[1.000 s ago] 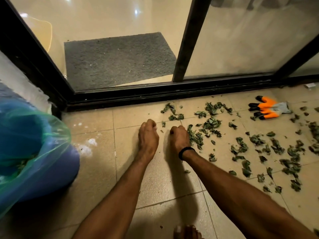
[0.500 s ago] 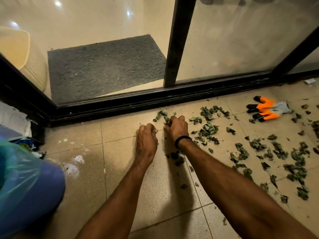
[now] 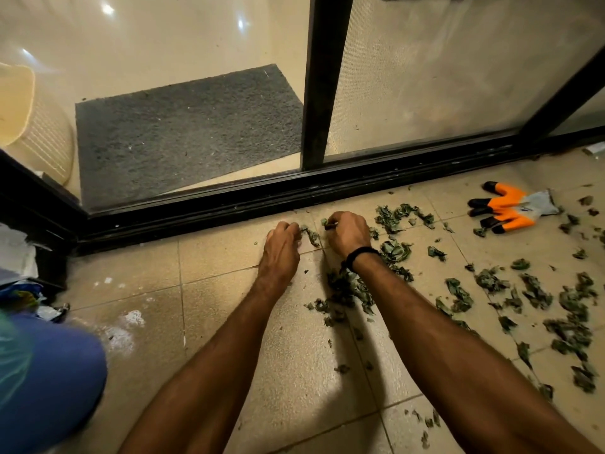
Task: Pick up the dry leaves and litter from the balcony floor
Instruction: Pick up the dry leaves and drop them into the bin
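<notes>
Leaves (image 3: pixel 311 236) pinched, left hand (image 3: pixel 281 249), right hand (image 3: pixel 348 235)

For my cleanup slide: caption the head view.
Left hand and right hand pinch dry leaves by the sliding-door track on the balcony floor; an orange glove lies nearby.

Both hands down on the tiled floor (image 3: pixel 212 322), side by side, just in front of the sliding-door track (image 3: pixel 294 198). Left hand (image 3: pixel 280 249) is left of right hand (image 3: pixel 348 234), with a few leaf bits between their curled fingertips. Dry leaves (image 3: pixel 530 290) spread mostly right of the right forearm, with a clump under its wrist. Glove (image 3: pixel 510 208) far right, near the track. Doormat (image 3: pixel 190 132) behind the glass, left of the door post (image 3: pixel 324 80). Basket (image 3: pixel 36 126) left of the mat. Bagged container (image 3: pixel 42 371) near left, on the floor.
</notes>
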`<state>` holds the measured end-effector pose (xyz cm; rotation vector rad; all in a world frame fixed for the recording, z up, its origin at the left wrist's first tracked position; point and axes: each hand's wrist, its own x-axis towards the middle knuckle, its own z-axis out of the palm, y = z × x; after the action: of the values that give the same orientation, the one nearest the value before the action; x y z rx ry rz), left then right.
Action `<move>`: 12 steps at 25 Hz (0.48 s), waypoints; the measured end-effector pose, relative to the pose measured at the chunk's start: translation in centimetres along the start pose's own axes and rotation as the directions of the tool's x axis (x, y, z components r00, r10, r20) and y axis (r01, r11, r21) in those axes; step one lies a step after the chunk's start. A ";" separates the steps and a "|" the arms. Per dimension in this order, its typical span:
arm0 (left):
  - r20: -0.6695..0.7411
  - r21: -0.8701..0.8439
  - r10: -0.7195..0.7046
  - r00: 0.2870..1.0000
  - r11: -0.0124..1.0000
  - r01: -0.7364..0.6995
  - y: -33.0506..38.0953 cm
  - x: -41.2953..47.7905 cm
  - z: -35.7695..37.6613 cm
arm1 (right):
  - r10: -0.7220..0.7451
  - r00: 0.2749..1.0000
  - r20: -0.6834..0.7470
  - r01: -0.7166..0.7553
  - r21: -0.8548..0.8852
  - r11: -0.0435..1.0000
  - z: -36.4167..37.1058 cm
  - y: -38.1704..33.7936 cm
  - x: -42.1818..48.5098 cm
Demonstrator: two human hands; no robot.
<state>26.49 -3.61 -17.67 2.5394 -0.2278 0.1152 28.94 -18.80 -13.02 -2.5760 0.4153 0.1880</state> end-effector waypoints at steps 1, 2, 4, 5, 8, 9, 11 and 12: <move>-0.027 -0.041 -0.045 0.999 0.998 0.043 -0.1 -0.5 -0.4 | -0.045 0.998 0.048 0.044 0.017 0.999 0.5 -0.3 0.0; -0.060 -0.089 -0.092 0.994 0.992 0.087 -0.4 -1.0 -0.8 | -0.099 0.991 0.091 0.097 0.018 0.995 1.2 -0.7 -0.1; -0.123 -0.169 -0.175 0.977 0.974 0.153 -0.9 -1.8 -1.7 | -0.193 0.973 0.128 0.198 -0.028 0.980 2.4 -1.3 -0.5; -0.147 -0.206 -0.201 0.969 0.964 0.169 -1.1 -2.1 -2.2 | -0.221 0.967 0.130 0.230 -0.066 0.971 2.8 -1.5 -0.6; -0.145 -0.247 -0.248 0.958 0.946 0.208 -0.9 -2.1 -2.9 | -0.216 0.968 0.126 0.229 -0.095 0.969 2.7 -1.7 -1.2; -0.120 -0.208 -0.230 0.966 0.957 0.202 -0.6 -1.8 -2.6 | -0.185 0.975 0.122 0.194 -0.071 0.978 2.3 -1.5 -1.1; -0.032 -0.081 -0.161 0.986 0.984 0.158 0.0 -0.9 -1.6 | -0.078 0.995 0.066 0.078 -0.009 0.997 1.0 -0.4 -0.8; 0.018 -0.011 -0.131 0.991 0.991 0.132 0.2 -0.6 -0.9 | -0.025 0.999 0.027 0.025 0.002 1.000 0.2 0.4 -0.4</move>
<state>25.80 -3.23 -16.91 2.5363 -0.0671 0.0407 28.38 -18.98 -13.28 -2.5732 0.3735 0.2128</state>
